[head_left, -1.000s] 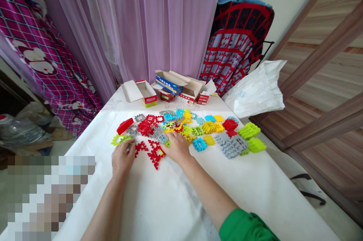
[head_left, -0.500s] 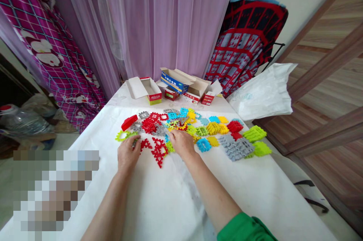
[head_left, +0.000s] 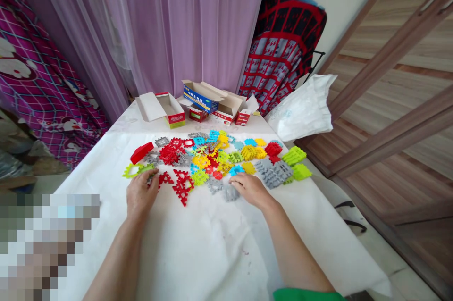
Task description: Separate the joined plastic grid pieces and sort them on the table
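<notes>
Interlocking plastic building pieces lie in a loose heap across the table. My left hand (head_left: 141,192) rests at the heap's near left side with its fingers curled together; a bit of dark grey shows at the fingertips, too small to name. Just beyond it is a lime green ring-shaped piece (head_left: 134,170), and to its right lie red triangular pieces (head_left: 183,188). My right hand (head_left: 250,188) pinches a grey building piece (head_left: 230,193), slightly blurred, low over the cloth. Another grey piece (head_left: 214,185) sits left of it. A blue piece (head_left: 236,170) lies beyond my right fingertips.
Stacked grey pieces (head_left: 274,172) and lime green stacks (head_left: 294,155) stand on the right. A red oblong piece (head_left: 141,153) lies far left. Open cardboard boxes (head_left: 176,118) line the table's back edge, with a white bag (head_left: 300,107) at the back right.
My right hand has drawn out of the heap toward the right and nearer me, bringing the grey piece along. My left hand stays by the lime green ring. The camera view has turned right.
</notes>
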`<state>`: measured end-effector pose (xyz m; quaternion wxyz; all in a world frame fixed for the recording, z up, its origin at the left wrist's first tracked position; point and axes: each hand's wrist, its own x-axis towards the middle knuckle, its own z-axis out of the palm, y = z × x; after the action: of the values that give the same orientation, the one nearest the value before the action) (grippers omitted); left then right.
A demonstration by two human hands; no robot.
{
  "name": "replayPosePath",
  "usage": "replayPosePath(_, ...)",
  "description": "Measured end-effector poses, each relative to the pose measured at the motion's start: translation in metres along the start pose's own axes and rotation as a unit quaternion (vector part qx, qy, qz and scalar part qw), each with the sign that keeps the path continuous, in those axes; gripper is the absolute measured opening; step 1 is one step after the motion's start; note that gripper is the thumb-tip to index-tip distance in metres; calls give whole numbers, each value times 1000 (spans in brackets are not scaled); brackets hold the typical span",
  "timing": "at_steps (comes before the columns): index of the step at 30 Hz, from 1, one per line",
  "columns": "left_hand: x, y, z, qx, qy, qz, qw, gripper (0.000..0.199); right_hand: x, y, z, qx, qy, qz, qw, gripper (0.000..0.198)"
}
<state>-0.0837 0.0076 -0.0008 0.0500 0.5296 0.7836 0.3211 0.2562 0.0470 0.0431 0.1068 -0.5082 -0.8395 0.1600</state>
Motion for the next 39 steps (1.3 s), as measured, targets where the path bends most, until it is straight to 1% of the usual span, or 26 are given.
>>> replayPosePath(2,0,0,0,4,-1,0,1000,35,-8,-2,2,-13,43,30,999,24)
replayPosePath(4,0,-1,0,5,1,4,1000,34,-18,-9,5,-24,78,89,993,21)
replayPosePath(6,0,-1,1,5,3,8,1000,33,-29,-20,10,-42,81,146,985,20)
replayPosePath(8,1,-1,1,8,2,11,1000,33,-37,-31,16,-66,67,175,980,27)
replayPosePath(11,1,1,0,15,-4,7,1000,35,-39,-43,28,-96,63,193,974,37)
replayPosePath(15,0,2,-1,20,-10,-1,1000,38,-35,-46,37,-106,75,198,972,31)
replayPosePath(19,0,0,-1,15,0,2,1000,36,-41,-38,29,-97,68,204,972,28)
replayPosePath(24,1,-3,2,17,5,17,1000,33,-54,-10,14,-118,68,264,955,30)
replayPosePath(29,2,-4,4,15,10,27,999,33,-50,14,10,-134,68,297,943,28)
replayPosePath(34,2,-8,6,12,18,38,999,32,-47,16,12,-132,70,304,941,24)
replayPosePath(39,2,-8,7,7,24,30,999,33,-50,6,6,-133,69,302,941,29)
